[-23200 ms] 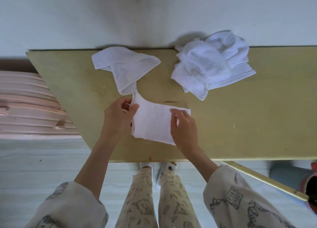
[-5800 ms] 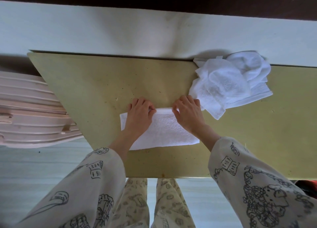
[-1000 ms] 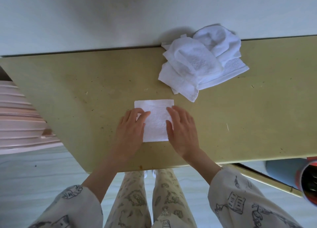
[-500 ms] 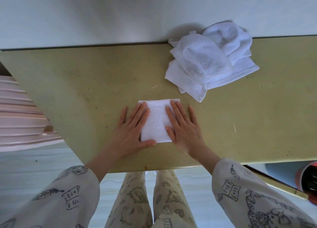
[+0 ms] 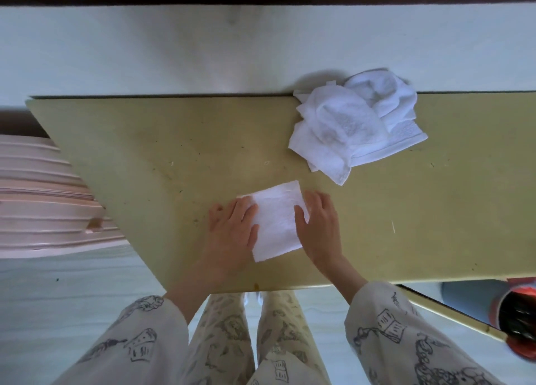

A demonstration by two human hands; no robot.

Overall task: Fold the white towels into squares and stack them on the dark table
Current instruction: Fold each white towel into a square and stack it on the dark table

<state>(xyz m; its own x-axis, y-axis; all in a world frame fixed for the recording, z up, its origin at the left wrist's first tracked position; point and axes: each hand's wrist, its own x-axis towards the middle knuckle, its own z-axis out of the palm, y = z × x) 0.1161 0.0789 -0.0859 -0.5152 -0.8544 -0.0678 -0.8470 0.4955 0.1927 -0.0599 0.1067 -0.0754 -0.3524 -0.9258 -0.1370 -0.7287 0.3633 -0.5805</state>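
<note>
1. This looks like a room in a home, likely a bedroom or living space.
2. The person wears loose pyjama-style sleeves [image 5: 400, 335] and trousers [image 5: 223, 335] printed with cartoon drawings, which is indoor home clothing.
3. A pink ribbed hard-shell suitcase [image 5: 49, 199] stands beside the yellowish tabletop [image 5: 145, 141], which is scuffed and marked.
4. A heap of white towels [image 5: 348, 123] lies on the tabletop against a plain pale wall [image 5: 174, 45].
5. The floor [image 5: 72, 292] is pale with a wood-like grain.

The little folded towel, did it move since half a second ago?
Yes. The folded towel has turned: its far edge, which ran level with the table's back edge, now tilts, right corner higher. Both hands lie on its sides.
</note>
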